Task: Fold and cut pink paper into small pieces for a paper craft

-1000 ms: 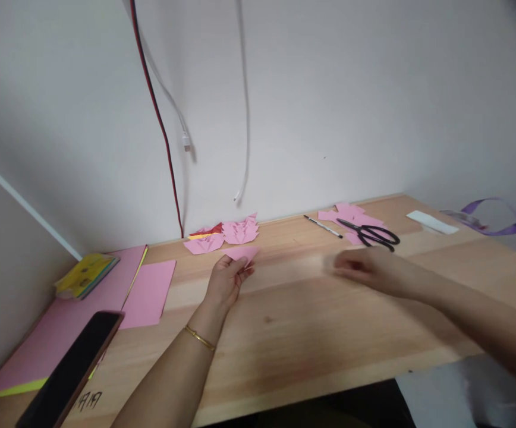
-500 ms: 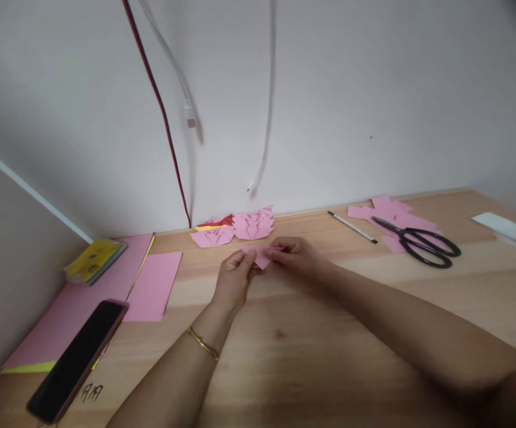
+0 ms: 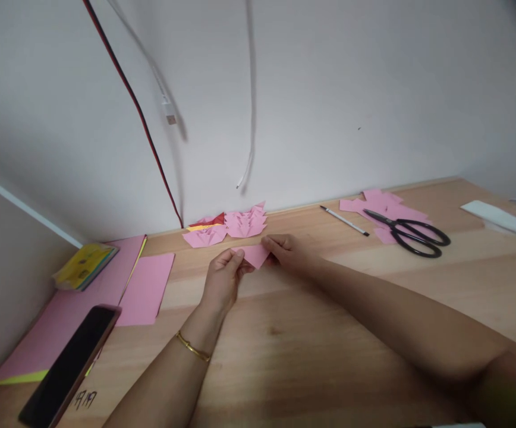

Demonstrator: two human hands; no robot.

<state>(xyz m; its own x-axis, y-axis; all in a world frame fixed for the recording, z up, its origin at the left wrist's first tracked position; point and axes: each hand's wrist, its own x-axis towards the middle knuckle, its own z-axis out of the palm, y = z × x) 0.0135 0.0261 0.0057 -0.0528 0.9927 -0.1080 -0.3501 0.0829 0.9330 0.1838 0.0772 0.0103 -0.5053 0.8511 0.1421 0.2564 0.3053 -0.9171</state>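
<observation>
Left hand: is pinching the small pink paper at its left end, thumb against curled fingers;
Right hand: is pinching its right end, fingers folded in;
Paper: is spanning the gap between the hands, near the folded pieces;
Scissors: are lying partly on pink scraps, near a pen

We see a pale wooden tabletop beneath our hands and a greyish-white wall rising beyond them.

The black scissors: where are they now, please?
In the head view, the black scissors lie on the right, beside the pen, partly over pink paper.
</observation>
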